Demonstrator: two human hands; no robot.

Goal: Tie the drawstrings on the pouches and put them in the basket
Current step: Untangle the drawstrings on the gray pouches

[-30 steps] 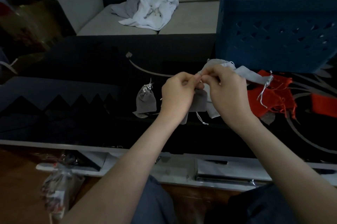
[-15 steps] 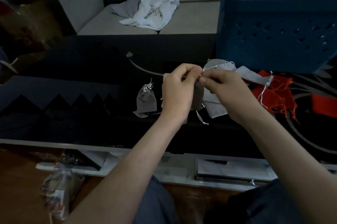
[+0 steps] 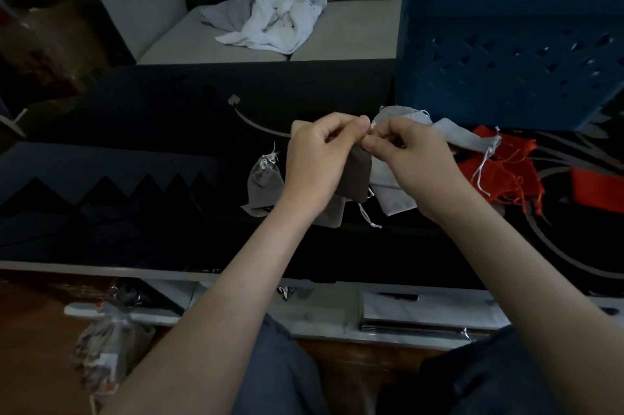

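Fabric of a dull grey-brown made up the small drawstring pouch (image 3: 354,175) at the centre of the view. It hung limp and slightly creased above the glossy black table (image 3: 162,131), its mouth gathered at the top. A thin white drawstring (image 3: 371,126) showed at that mouth, right between the two hands.

The left hand (image 3: 317,161) came in from seven o'clock with the back of the hand up and the fingers curled. Its thumb and forefinger were pinching the drawstring at the pouch's top. The right hand (image 3: 415,161) reached in from five o'clock, fingers bent inward, and pinched the same cord from the other side. The fingertips of both hands nearly met. Whether a knot had formed could not be told — the cord was too small.

At nine o'clock from the left hand a tied grey cloth pouch (image 3: 265,183) stood on the table, its white cord bunched on top. At three o'clock from the right hand lay flat pale grey pouches (image 3: 395,195), and beyond them frayed red fabric pouches (image 3: 499,175). A blue plastic lattice basket (image 3: 506,53) stood at one o'clock, at the table's far edge. At twelve o'clock, crumpled white and grey cloths (image 3: 280,19) sat on a beige sofa (image 3: 351,29).
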